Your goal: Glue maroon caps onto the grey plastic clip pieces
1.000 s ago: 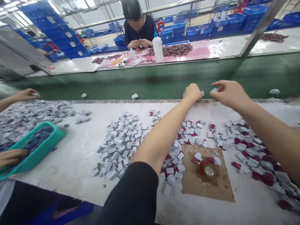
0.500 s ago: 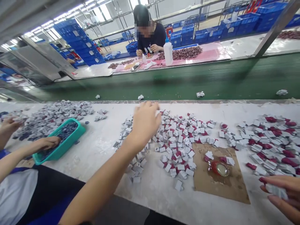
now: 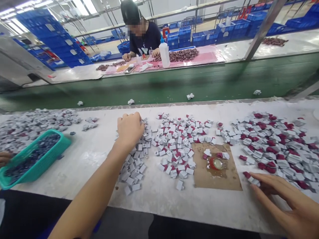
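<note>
My left hand (image 3: 131, 130) is over the far end of a pile of small light-grey plastic pieces (image 3: 133, 171). Its fingers curl downward and its fingertips are hidden, so anything in them does not show. On the right, my right hand (image 3: 281, 196) pinches a small grey and maroon piece (image 3: 253, 179) between thumb and fingers, just above the table. Between the hands lies a brown cardboard sheet (image 3: 211, 181), wet in places. On it sit a small round red-rimmed dish (image 3: 217, 163) and a couple of loose pieces (image 3: 207, 152).
Mixed grey and maroon pieces (image 3: 176, 139) fill the middle, and a larger heap (image 3: 281, 142) lies right. A teal basket (image 3: 56, 158) of dark pieces stands left, a co-worker's hand (image 3: 5, 158) beside it. Beyond runs a green conveyor (image 3: 154, 88); another person (image 3: 146, 36) sits across.
My left hand has gone from above the middle pieces to the left-hand pile, and its fingers have curled. The piece in my right hand has come nearer the cardboard. The camera view has shifted.
</note>
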The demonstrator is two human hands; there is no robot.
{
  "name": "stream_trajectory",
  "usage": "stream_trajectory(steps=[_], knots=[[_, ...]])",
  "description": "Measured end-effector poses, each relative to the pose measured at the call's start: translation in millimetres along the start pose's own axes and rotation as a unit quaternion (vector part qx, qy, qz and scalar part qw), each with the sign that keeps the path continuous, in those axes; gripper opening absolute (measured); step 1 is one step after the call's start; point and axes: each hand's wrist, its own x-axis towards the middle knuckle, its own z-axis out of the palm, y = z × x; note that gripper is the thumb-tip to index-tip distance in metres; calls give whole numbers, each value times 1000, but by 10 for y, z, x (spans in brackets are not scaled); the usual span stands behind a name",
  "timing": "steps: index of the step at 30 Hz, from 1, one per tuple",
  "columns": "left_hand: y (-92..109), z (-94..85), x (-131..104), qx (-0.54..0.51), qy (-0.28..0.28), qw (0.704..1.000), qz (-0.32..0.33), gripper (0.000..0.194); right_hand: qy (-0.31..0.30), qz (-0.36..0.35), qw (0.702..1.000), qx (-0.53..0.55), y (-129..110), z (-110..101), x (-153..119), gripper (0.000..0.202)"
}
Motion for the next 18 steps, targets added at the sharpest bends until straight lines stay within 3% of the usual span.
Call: stream_trajectory(steps=[3,7,10,13,18], knots=[[40,-114,-184,-46,16,998,28,19,-7,10,999,49,-175,-37,70,36],[23,-174,-759,-173,20,977,120,26,-10,106,977,184,-545,-113,196,29],[-87,10,-1266,-255,-3,949,184,26,-3,174,940,292,-782,-125,319,26],[-190,316,-1683,-302,-20,937,175,24,-40,194,909,367,-901,-105,441,23],[-273,658,-2046,-323,-43,935,138,26,-54,144,912,381,-957,-66,534,15]])
